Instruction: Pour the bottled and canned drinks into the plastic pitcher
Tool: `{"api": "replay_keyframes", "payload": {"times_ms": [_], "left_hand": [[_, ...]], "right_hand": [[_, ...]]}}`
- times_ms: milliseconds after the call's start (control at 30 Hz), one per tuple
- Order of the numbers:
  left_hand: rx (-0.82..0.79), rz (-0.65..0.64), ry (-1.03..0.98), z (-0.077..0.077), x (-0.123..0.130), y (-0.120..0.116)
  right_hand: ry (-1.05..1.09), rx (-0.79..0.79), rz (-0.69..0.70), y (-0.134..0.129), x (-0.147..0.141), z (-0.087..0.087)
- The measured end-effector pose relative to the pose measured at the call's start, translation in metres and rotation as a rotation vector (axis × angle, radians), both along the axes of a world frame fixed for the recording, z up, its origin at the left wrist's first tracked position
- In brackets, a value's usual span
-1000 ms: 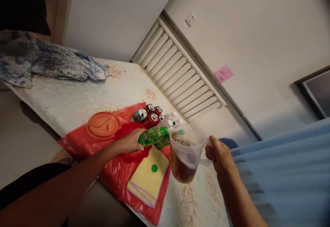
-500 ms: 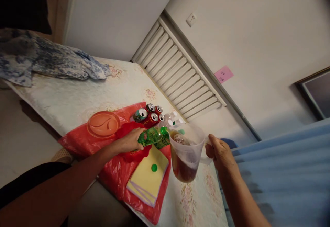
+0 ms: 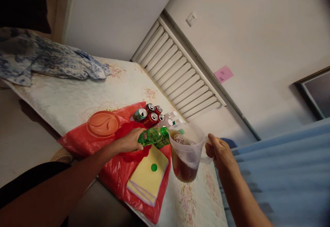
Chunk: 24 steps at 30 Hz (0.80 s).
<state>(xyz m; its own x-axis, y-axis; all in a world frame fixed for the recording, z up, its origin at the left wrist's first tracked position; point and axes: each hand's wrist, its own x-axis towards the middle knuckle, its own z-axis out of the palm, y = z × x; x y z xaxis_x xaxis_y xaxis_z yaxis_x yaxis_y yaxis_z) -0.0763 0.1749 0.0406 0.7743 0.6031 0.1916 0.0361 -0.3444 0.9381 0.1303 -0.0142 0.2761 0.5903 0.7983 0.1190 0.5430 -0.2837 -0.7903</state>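
My left hand (image 3: 132, 140) is wrapped round a green plastic bottle (image 3: 152, 136), which is tilted with its mouth at the rim of a clear plastic measuring jug (image 3: 187, 155). Dark brown liquid with bubbles on top fills part of the jug. By its handle, my right hand (image 3: 220, 151) holds the jug up at the right of the bed. A folded yellow cloth (image 3: 148, 179) lies below the bottle, with a green bottle cap (image 3: 154, 167) on it. Part of another green bottle (image 3: 164, 141) shows behind the held one.
Several opened drink cans (image 3: 151, 118) and clear bottles (image 3: 168, 122) stand behind the hands. An orange round lid (image 3: 103, 123) rests on a red plastic bag (image 3: 85, 141). Beyond are a slatted white headboard (image 3: 177, 69), a blue curtain (image 3: 283, 165) and a patterned cloth (image 3: 64, 60).
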Motion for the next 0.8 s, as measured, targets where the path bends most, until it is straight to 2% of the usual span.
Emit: {"api": "replay_keyframes", "payload": {"times_ms": [300,800], "left_hand": [[0.014,0.011,-0.006,-0.0047,0.0021,0.0012],[0.019,0.02,0.017,-0.0003,-0.0005,-0.0002]], "right_hand": [[0.031,-0.003,-0.016,0.0024,-0.0023,0.0015],[-0.016,-0.014,-0.001,0.0015,-0.0014,0.0028]]}}
